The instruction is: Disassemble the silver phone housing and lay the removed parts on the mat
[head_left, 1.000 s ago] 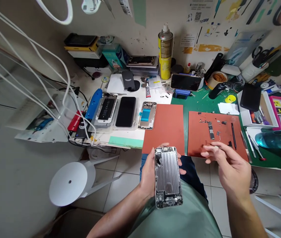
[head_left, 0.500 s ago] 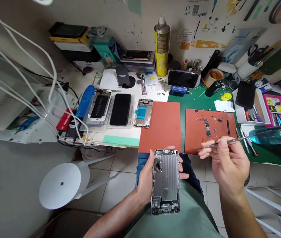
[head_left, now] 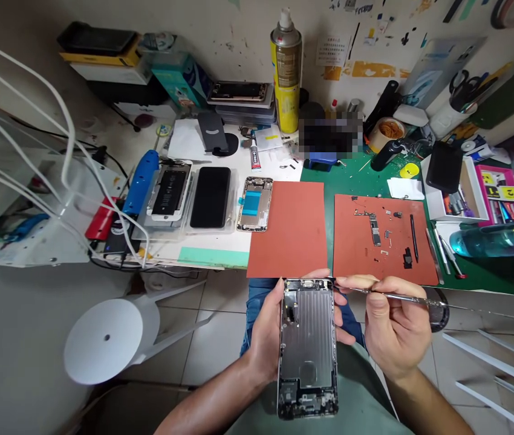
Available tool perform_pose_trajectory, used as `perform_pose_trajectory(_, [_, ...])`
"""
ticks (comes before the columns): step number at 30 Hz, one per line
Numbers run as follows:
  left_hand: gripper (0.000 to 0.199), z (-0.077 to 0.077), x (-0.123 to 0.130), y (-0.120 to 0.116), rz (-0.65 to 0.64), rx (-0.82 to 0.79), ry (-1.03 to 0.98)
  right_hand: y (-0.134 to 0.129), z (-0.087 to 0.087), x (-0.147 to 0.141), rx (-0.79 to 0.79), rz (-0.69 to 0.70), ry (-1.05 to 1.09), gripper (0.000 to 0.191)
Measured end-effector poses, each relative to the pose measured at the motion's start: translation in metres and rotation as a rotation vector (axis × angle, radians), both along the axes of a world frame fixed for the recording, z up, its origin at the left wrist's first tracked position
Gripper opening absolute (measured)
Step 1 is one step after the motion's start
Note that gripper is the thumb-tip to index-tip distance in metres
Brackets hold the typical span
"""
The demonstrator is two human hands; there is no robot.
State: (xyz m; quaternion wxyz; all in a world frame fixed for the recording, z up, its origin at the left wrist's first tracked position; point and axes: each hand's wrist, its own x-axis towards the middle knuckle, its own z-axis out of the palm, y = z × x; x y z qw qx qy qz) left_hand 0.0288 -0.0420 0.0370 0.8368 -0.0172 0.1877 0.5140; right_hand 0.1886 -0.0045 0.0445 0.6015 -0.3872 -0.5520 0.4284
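Note:
My left hand (head_left: 263, 335) is wrapped round an opened phone housing (head_left: 315, 338), with the thumb along its left edge and fingertips showing past its right edge. The housing's ribbed metal inside faces up, with small parts at its top and bottom ends. In my right hand (head_left: 393, 332) a slim metal pry tool (head_left: 404, 297) is pinched between thumb and fingers. Its left tip reaches the housing's top right corner; exact contact there is too small to tell. The tool's long thin end points out to the right.
Beyond the housing lies a brown mat (head_left: 293, 229). A second mat (head_left: 357, 260) bears a logic board (head_left: 375, 231) and several tiny parts. Left of them are a phone back (head_left: 255, 208), a black phone (head_left: 210, 196) and a white phone (head_left: 170, 190). A stool (head_left: 107, 338) stands lower left.
My right hand has moved left, bringing the tool's tip from the air over the right mat to the housing's top right corner. The housing sits slightly lower in view.

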Motion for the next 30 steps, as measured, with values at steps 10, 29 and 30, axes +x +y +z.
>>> perform_pose_trajectory(10, [0.071,0.005,0.002,-0.006,-0.007,0.062,0.163,-0.006,-0.011,-0.006,0.103,0.085,0.13,0.026])
perform_pose_trajectory(29, [0.07,0.003,0.005,-0.009,0.006,-0.037,0.219,-0.015,-0.026,-0.002,0.092,0.097,0.052,0.034])
perform_pose_trajectory(30, [0.07,0.003,0.005,-0.009,0.012,-0.042,0.23,-0.015,-0.028,-0.002,0.096,0.099,0.048,0.035])
